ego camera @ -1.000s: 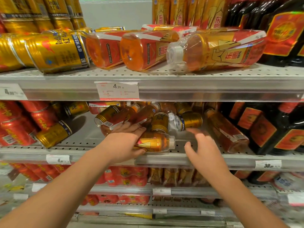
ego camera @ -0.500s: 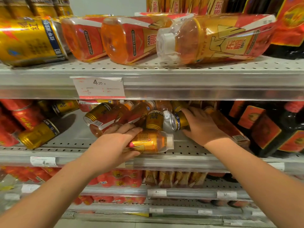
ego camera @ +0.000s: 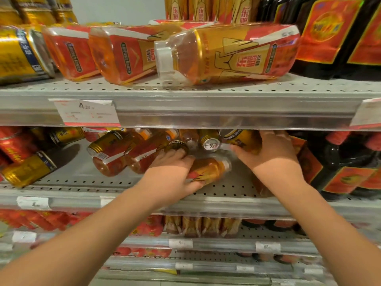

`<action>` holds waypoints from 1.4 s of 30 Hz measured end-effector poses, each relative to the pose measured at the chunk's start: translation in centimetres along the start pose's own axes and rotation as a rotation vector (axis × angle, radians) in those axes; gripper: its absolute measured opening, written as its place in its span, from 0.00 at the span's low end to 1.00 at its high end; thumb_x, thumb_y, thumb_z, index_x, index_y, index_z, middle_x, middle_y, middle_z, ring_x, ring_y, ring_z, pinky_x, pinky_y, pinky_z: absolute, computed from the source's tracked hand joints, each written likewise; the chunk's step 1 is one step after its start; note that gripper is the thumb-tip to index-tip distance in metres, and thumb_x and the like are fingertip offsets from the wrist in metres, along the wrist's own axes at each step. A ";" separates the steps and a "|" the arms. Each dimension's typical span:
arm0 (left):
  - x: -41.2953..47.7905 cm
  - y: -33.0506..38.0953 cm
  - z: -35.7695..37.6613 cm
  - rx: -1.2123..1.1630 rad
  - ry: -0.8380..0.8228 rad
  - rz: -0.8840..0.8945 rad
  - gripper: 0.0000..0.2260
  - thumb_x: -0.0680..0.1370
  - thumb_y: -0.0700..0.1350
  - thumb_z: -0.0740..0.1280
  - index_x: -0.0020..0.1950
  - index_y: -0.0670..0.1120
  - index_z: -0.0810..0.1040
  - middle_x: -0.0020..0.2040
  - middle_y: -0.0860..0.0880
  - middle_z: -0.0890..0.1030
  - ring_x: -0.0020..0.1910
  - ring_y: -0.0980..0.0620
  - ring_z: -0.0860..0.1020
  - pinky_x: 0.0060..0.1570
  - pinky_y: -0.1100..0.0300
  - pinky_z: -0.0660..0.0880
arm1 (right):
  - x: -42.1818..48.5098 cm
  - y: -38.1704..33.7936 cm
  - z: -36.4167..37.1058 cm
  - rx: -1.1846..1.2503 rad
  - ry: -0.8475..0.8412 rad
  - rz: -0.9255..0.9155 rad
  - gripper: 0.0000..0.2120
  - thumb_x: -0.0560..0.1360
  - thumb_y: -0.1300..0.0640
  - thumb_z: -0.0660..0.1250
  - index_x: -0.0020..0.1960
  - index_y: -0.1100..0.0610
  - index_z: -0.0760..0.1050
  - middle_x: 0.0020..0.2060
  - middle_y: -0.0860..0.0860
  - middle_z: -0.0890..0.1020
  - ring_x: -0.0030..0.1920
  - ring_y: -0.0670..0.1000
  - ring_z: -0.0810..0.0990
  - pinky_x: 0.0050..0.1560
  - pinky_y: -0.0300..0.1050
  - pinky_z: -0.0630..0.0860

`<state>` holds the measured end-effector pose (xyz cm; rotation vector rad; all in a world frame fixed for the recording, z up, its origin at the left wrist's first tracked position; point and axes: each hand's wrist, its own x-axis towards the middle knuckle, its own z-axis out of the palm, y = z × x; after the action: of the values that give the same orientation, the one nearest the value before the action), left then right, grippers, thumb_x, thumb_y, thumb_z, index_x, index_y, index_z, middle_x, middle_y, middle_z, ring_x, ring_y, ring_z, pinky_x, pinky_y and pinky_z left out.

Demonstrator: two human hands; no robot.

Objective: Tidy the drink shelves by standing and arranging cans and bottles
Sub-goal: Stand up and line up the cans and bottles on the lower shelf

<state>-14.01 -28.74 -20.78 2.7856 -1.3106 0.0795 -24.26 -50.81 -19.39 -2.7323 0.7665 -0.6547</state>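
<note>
A lying bottle is gripped by the left hand, fingers curled over it; a gold can (tilted) is clasped by the right hand, fingers wrapped round.

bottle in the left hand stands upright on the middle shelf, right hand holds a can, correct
No: in the head view the bottle lies on its side on the middle shelf in the left hand; the right hand holds a can.

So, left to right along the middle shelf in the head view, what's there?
Red cans, fallen gold can, tipped orange bottles, left hand, small orange bottle it grips, gripped gold can, right hand, dark bottles.
</note>
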 end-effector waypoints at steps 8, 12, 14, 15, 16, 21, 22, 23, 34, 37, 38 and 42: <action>4.8 4.3 2.0 -0.182 -0.015 -0.170 0.31 0.72 0.72 0.65 0.68 0.53 0.75 0.67 0.47 0.76 0.65 0.43 0.75 0.62 0.52 0.74 | -4.2 1.6 -0.4 0.107 -0.018 -0.095 0.35 0.68 0.35 0.72 0.69 0.51 0.72 0.57 0.55 0.78 0.59 0.58 0.74 0.60 0.52 0.74; 4.9 4.8 2.7 -0.165 0.037 -0.188 0.30 0.74 0.69 0.65 0.68 0.51 0.74 0.66 0.46 0.76 0.66 0.43 0.74 0.63 0.51 0.73 | -5.3 1.3 0.2 0.205 -0.069 -0.100 0.35 0.67 0.36 0.73 0.70 0.47 0.70 0.60 0.50 0.78 0.61 0.54 0.74 0.59 0.46 0.72; 4.0 4.6 2.7 -0.208 0.031 -0.154 0.28 0.76 0.66 0.65 0.70 0.50 0.72 0.68 0.46 0.74 0.68 0.43 0.71 0.63 0.51 0.72 | -5.6 0.5 0.3 0.257 -0.076 -0.130 0.29 0.67 0.34 0.71 0.65 0.43 0.71 0.53 0.46 0.81 0.55 0.52 0.78 0.53 0.46 0.75; 3.2 4.2 2.6 -0.255 0.051 -0.129 0.26 0.77 0.64 0.65 0.70 0.50 0.72 0.69 0.47 0.74 0.68 0.44 0.71 0.63 0.51 0.71 | -5.6 -0.1 0.2 0.267 -0.080 -0.143 0.27 0.67 0.33 0.71 0.63 0.41 0.70 0.50 0.45 0.81 0.53 0.52 0.79 0.51 0.47 0.77; 2.2 3.7 2.6 -0.301 0.094 -0.100 0.24 0.78 0.62 0.64 0.69 0.50 0.73 0.67 0.48 0.74 0.67 0.46 0.71 0.61 0.52 0.71 | -5.7 -0.8 0.2 0.273 -0.086 -0.154 0.28 0.67 0.33 0.71 0.63 0.40 0.69 0.49 0.45 0.82 0.52 0.53 0.80 0.49 0.49 0.78; -5.7 -1.8 3.1 -0.500 0.344 -0.121 0.12 0.82 0.58 0.59 0.58 0.58 0.78 0.51 0.61 0.76 0.52 0.61 0.74 0.49 0.60 0.75 | -6.2 -5.8 0.6 0.327 -0.144 -0.216 0.33 0.66 0.27 0.67 0.65 0.44 0.71 0.48 0.43 0.80 0.50 0.48 0.79 0.49 0.50 0.79; -7.3 -3.6 3.4 -0.531 0.386 -0.154 0.10 0.82 0.58 0.59 0.57 0.59 0.78 0.50 0.62 0.76 0.53 0.62 0.74 0.49 0.64 0.74 | -6.4 -7.2 0.9 0.326 -0.145 -0.244 0.34 0.66 0.27 0.66 0.65 0.44 0.71 0.50 0.43 0.80 0.51 0.47 0.78 0.50 0.48 0.79; -8.8 -5.4 3.7 -0.544 0.424 -0.187 0.09 0.82 0.57 0.59 0.56 0.61 0.77 0.50 0.63 0.76 0.54 0.62 0.75 0.49 0.68 0.72 | -6.6 -8.9 1.2 0.321 -0.140 -0.281 0.34 0.67 0.28 0.67 0.67 0.44 0.70 0.52 0.42 0.79 0.54 0.47 0.76 0.53 0.46 0.77; -18.0 -27.3 4.9 -0.333 0.462 -0.304 0.07 0.81 0.51 0.62 0.51 0.54 0.80 0.47 0.60 0.77 0.50 0.58 0.76 0.51 0.57 0.73 | -8.1 -29.4 11.3 0.183 -0.130 -0.498 0.36 0.70 0.36 0.72 0.74 0.47 0.67 0.67 0.46 0.71 0.66 0.51 0.71 0.66 0.48 0.70; -18.7 -29.7 4.6 -0.164 0.395 -0.197 0.11 0.79 0.52 0.59 0.49 0.52 0.80 0.43 0.57 0.77 0.45 0.52 0.76 0.47 0.52 0.72 | -6.9 -33.2 13.7 0.084 -0.139 -0.512 0.37 0.71 0.33 0.68 0.76 0.46 0.64 0.68 0.47 0.70 0.68 0.52 0.69 0.69 0.47 0.66; -18.9 -30.1 4.8 -0.147 0.373 -0.162 0.11 0.79 0.52 0.59 0.49 0.53 0.80 0.43 0.57 0.76 0.44 0.52 0.75 0.46 0.54 0.71 | -6.2 -34.3 14.3 0.062 -0.151 -0.511 0.38 0.72 0.33 0.67 0.76 0.46 0.62 0.69 0.48 0.70 0.68 0.53 0.68 0.70 0.47 0.64; -19.2 -31.0 6.7 -0.171 0.449 -0.085 0.09 0.79 0.51 0.61 0.53 0.52 0.80 0.46 0.57 0.76 0.45 0.53 0.75 0.48 0.55 0.71 | -2.9 -37.4 16.0 -0.046 -0.165 -0.462 0.37 0.72 0.31 0.65 0.74 0.48 0.63 0.66 0.51 0.71 0.66 0.55 0.69 0.67 0.50 0.65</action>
<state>-2.15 5.21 -29.88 2.4766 -1.0331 0.5264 -2.51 -16.42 -22.10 -2.9803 0.1100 -0.4867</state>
